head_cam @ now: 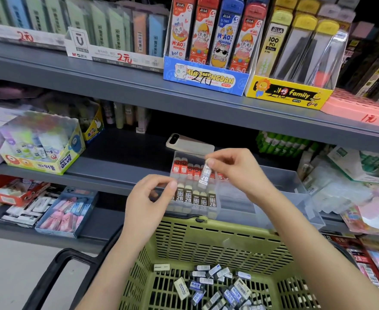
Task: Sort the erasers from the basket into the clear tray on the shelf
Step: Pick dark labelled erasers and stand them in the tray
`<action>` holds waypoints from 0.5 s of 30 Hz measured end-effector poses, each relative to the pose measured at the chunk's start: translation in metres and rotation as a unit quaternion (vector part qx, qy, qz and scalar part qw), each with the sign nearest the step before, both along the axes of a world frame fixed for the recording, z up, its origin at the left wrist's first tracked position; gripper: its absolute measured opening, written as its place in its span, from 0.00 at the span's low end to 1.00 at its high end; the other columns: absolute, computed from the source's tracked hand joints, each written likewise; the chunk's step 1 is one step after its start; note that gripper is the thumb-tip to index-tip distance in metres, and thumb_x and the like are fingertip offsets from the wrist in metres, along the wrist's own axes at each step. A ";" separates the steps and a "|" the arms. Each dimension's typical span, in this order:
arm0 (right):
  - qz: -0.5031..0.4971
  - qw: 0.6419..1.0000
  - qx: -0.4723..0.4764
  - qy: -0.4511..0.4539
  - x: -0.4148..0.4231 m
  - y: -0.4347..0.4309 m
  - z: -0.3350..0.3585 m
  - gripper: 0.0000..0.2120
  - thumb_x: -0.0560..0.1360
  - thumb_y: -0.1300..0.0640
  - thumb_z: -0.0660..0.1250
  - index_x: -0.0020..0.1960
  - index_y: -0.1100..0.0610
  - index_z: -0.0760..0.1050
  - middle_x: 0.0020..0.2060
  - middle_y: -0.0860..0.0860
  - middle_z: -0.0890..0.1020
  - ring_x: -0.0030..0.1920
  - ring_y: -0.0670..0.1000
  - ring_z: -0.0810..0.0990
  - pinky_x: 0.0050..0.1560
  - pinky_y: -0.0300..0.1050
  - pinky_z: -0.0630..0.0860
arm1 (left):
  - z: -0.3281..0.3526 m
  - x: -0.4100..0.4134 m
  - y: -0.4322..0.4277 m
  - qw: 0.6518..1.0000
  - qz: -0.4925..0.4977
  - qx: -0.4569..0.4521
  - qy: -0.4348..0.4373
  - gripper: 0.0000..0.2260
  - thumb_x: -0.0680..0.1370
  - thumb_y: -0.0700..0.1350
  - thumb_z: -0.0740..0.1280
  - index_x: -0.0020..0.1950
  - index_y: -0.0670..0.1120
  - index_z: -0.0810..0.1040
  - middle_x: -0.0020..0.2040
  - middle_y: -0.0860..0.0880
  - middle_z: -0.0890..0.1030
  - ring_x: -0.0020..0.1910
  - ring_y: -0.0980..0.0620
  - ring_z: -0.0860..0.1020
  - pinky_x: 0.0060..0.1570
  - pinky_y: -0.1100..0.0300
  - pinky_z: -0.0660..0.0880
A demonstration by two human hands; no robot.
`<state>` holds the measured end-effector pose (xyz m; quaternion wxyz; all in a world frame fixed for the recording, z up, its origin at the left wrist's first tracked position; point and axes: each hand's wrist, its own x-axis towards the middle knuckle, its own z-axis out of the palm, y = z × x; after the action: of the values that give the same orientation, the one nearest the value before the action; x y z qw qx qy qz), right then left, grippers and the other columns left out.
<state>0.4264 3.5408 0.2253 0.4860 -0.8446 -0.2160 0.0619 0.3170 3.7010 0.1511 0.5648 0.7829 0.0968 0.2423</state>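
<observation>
Entry 1. Right hand [233, 168]: raised above the clear tray [215, 211], thumb and fingertips pinching the top end of one white-sleeved eraser [204, 176] marked 2B. Hangs upright, lower end over the tray's middle, apart from the rows beneath.

Entry 2. Left hand [152, 198]: at the tray's left front corner, fingers curled, thumb tip close to forefinger. Cannot tell whether anything is held, or whether the tray wall is touched.

Entry 3. Clear tray: at the front edge of the middle shelf [117, 175], just behind the basket's far rim. Back row: red-sleeved erasers [179, 167], upright. Front row: dark-sleeved erasers [195, 198] marked 2B, upright, side by side.

Entry 4. Green basket [206, 238]: slotted plastic, below the shelf edge, with black handle [56, 271] lying out to its left. On its floor, towards the right side, a loose heap of erasers [217, 285] in white and blue sleeves, at all angles. One pale eraser [161, 267] alone near the far left corner.

Entry 5. Same shelf: pale phone-like device [188, 143] flat behind the tray; larger clear bin [284, 186] just beside the tray's right side; Power Glue carton [43, 151] towards the left end, near the front edge.

Entry 6. Upper shelf [117, 86]: blue display carton [206, 79] and yellow display carton [289, 92], side by side at the front edge.
</observation>
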 end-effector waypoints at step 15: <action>-0.019 0.938 -0.278 -0.205 -0.011 0.011 -0.062 0.08 0.73 0.47 0.68 0.47 0.48 0.83 0.44 0.45 0.83 0.47 0.48 0.69 0.42 0.42 0.63 | -0.013 0.005 0.001 0.972 -0.024 0.218 0.088 0.15 0.77 0.51 0.67 0.63 0.50 0.77 0.59 0.56 0.73 0.62 0.53 0.69 0.59 0.63 0.60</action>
<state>0.4155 3.5514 0.1629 0.1785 -0.9443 -0.2691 -0.0640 0.3225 3.7020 0.1380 0.3757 0.9075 0.0722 0.1734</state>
